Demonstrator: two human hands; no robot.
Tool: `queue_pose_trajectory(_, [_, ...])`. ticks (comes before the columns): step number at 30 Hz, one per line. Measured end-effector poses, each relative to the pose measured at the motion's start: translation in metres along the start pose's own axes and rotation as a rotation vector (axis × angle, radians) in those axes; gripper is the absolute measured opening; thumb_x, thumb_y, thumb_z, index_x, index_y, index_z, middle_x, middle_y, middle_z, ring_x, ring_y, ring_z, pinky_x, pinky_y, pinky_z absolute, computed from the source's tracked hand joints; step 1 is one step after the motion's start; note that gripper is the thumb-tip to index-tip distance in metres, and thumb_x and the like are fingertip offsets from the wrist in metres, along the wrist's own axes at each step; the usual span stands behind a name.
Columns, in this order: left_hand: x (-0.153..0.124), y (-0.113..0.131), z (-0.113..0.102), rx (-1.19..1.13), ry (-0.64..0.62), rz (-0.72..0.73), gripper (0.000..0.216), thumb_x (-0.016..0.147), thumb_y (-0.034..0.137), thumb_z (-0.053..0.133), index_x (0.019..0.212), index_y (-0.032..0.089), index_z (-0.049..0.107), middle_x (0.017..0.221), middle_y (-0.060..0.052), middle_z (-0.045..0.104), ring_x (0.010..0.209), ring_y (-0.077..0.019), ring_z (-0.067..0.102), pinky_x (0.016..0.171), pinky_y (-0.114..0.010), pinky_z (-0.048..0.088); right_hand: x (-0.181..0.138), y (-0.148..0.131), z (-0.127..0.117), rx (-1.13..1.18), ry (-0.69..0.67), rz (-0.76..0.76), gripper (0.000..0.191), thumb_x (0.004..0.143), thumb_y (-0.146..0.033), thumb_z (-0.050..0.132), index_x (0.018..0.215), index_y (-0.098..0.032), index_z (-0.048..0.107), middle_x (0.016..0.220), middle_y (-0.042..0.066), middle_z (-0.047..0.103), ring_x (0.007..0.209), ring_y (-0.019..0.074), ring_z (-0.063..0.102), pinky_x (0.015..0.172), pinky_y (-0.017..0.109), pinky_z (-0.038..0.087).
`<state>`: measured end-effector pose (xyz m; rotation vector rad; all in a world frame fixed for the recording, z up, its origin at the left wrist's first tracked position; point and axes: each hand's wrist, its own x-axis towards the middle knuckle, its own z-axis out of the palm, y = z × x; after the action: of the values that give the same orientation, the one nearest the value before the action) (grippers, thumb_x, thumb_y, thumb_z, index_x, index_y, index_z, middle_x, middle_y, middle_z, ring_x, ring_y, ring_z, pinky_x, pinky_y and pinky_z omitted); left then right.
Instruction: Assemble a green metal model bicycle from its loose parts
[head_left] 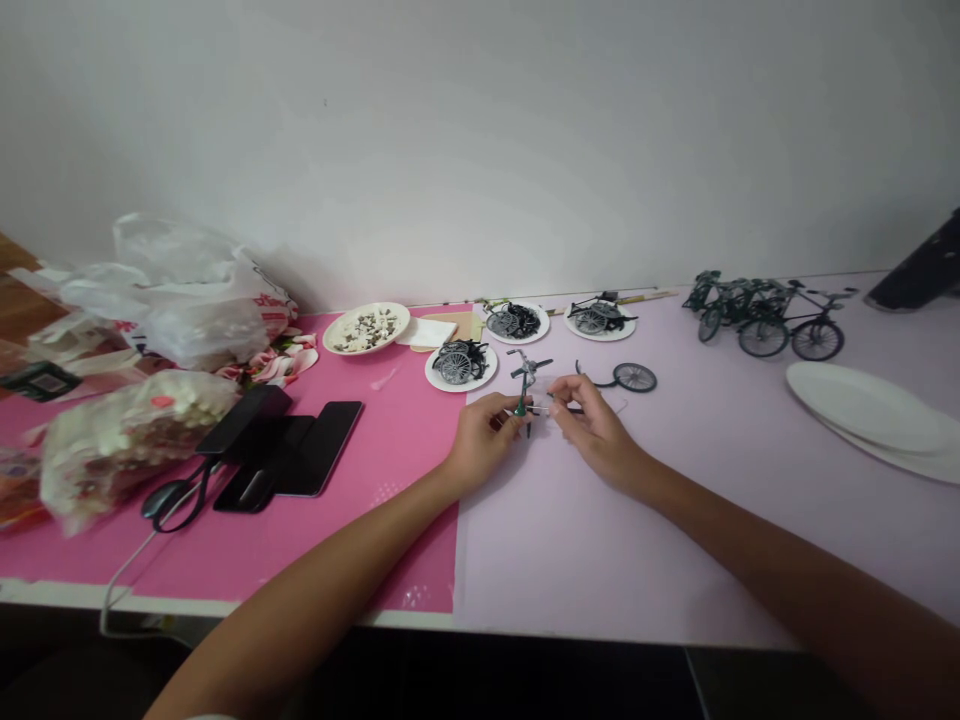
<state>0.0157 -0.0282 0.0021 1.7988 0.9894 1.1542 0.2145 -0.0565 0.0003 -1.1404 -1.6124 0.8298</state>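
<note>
In the head view, my left hand (487, 435) pinches a small green miniature bicycle frame (521, 407), its dark handlebar (529, 368) pointing away from me. Close on its right, my right hand (589, 428) has its fingers closed on a thin rod-like piece that reaches toward the frame; its exact kind is too small to make out. Just beyond the right hand, a miniature spoked wheel (634, 377) with a thin curved dark part lies on the table. Finished-looking miniature bicycles (769, 315) stand together at the back right.
Plates of wheels (442, 387), black parts (541, 334) and more wheels (630, 333) stand ahead, near a plate of small pale pieces (405, 322). White plates (862, 400) lie right. Phones (330, 450), a black device (251, 425) and plastic bags (176, 300) fill the left.
</note>
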Motion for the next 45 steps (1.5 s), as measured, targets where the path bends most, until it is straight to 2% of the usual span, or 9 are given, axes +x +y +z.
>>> queue_pose_trajectory(5, [0.0003,0.0009,-0.0007,0.014,-0.013,0.011,0.024,0.089,0.023,0.070,0.110,0.014,0.079,0.086,-0.006,0.075,0.058,-0.0104,0.062,0.063,-0.024,0.052,0.0008,0.0001,-0.0003,0.009,-0.009,0.039,0.029,0.106,-0.053,0.042,0.113,-0.027,0.053,0.083,-0.001,0.056,0.062,0.0149,0.049,0.059,0.031,0.043])
queue_pose_trajectory(10, [0.0000,0.0017,-0.0010,0.029,-0.027,0.014,0.024,0.090,0.024,0.070,0.110,0.015,0.080,0.086,-0.006,0.075,0.058,-0.0107,0.062,0.062,-0.024,0.052,0.0014,-0.0037,0.0004,0.011,0.036,0.023,0.026,0.103,-0.051,0.051,0.110,-0.027,0.053,0.098,0.003,0.061,0.066,0.0141,0.051,0.057,0.029,0.043])
queue_pose_trajectory(21, [-0.0002,0.0023,-0.0013,0.035,-0.023,0.000,0.024,0.090,0.026,0.070,0.110,0.014,0.079,0.084,-0.006,0.074,0.059,-0.0112,0.062,0.061,-0.024,0.051,0.0005,-0.0041,-0.0002,-0.043,0.027,-0.033,0.018,0.101,-0.041,0.054,0.114,-0.028,0.051,0.093,0.000,0.057,0.077,0.0167,0.056,0.069,0.032,0.048])
queue_pose_trajectory(28, [0.0007,0.0029,-0.0012,0.031,-0.024,-0.012,0.025,0.090,0.026,0.070,0.109,0.013,0.079,0.083,-0.005,0.074,0.058,-0.0111,0.062,0.061,-0.024,0.051,0.0012,-0.0017,0.0004,-0.050,0.039,-0.067,0.019,0.099,-0.037,0.057,0.115,-0.029,0.051,0.095,0.002,0.057,0.092,0.0207,0.059,0.077,0.033,0.052])
queue_pose_trajectory(36, [0.0007,0.0014,-0.0009,0.018,-0.021,-0.019,0.025,0.090,0.027,0.070,0.108,0.014,0.079,0.081,-0.004,0.073,0.058,-0.0113,0.061,0.060,-0.024,0.050,0.0027,-0.0049,-0.0003,-0.043,0.007,-0.099,0.019,0.097,-0.035,0.058,0.113,-0.028,0.051,0.099,0.003,0.053,0.094,0.0216,0.057,0.088,0.038,0.051])
queue_pose_trajectory(41, [-0.0002,0.0028,-0.0019,0.039,-0.036,0.002,0.024,0.091,0.027,0.070,0.110,0.016,0.079,0.080,-0.004,0.073,0.059,-0.0117,0.062,0.060,-0.024,0.050,0.0016,-0.0074,-0.0003,-0.040,0.015,-0.093,0.021,0.096,-0.037,0.060,0.113,-0.029,0.052,0.100,0.004,0.055,0.097,0.0232,0.058,0.088,0.040,0.052])
queue_pose_trajectory(45, [-0.0001,0.0040,-0.0019,0.026,-0.035,-0.009,0.024,0.090,0.026,0.070,0.109,0.015,0.079,0.082,-0.005,0.074,0.059,-0.0116,0.063,0.061,-0.024,0.051,0.0010,-0.0070,-0.0018,-0.090,0.015,-0.047,0.019,0.101,-0.044,0.053,0.112,-0.028,0.053,0.102,0.005,0.059,0.096,0.0234,0.059,0.081,0.037,0.052])
